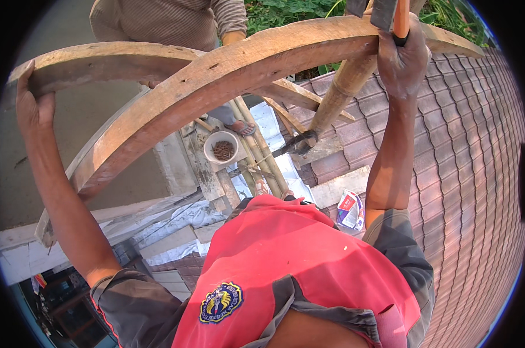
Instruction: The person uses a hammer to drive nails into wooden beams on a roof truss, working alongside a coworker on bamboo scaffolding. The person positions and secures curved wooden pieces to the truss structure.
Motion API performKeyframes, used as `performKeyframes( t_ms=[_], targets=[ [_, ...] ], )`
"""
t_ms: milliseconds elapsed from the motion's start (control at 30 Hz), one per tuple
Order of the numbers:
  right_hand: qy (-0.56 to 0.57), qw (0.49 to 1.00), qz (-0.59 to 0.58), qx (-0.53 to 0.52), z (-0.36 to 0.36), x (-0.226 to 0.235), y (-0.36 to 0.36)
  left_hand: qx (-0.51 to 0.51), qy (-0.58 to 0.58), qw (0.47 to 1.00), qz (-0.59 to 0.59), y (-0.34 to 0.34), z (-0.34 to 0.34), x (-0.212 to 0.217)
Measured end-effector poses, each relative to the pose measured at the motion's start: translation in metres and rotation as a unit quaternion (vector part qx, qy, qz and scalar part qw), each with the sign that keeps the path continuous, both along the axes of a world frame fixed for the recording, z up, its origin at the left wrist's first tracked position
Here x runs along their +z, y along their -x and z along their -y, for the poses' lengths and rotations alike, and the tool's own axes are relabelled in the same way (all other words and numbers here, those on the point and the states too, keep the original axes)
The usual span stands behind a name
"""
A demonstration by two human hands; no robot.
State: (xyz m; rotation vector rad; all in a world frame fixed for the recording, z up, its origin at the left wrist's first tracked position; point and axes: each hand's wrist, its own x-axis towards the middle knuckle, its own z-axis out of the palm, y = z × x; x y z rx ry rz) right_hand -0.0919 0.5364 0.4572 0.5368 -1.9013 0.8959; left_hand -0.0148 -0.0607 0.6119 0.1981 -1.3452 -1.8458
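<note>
My left hand (pixel 36 103) is raised at the far left, closed around the end of a wooden beam (pixel 111 61) that runs toward the right. A second, nearer wooden beam (pixel 222 75) crosses in front of it. Against this nearer beam, on the right, my right hand (pixel 404 66) grips a tool with an orange and black handle (pixel 401 24). Dark metal (pixel 383 13) shows beside that handle; the tool's full shape is cut off by the top edge. An upright bamboo pole (pixel 344 87) stands below the beam, near my right hand.
A co-worker in a striped top (pixel 166 23) is across the beams, a hand near the wood. A white bucket of nails (pixel 221 148) stands beside bamboo poles (pixel 259 148) underfoot. Roof tiles (pixel 448 174) slope at right; a concrete slab (pixel 88 127) lies left. A plastic packet (pixel 350 210) rests near my right arm.
</note>
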Motion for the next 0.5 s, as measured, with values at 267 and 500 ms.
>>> performKeyframes(
  t_ms=[267, 500],
  targets=[
    [0.193, 0.957, -0.092, 0.196, 0.011, -0.007, -0.017, 0.002, -0.001, 1.000, 0.005, 0.003, 0.007, 0.002],
    [0.622, 0.774, 0.086, 0.083, 0.023, -0.158, -0.095, 0.006, -0.028, 0.999, 0.016, -0.001, 0.017, 0.005]
  ],
)
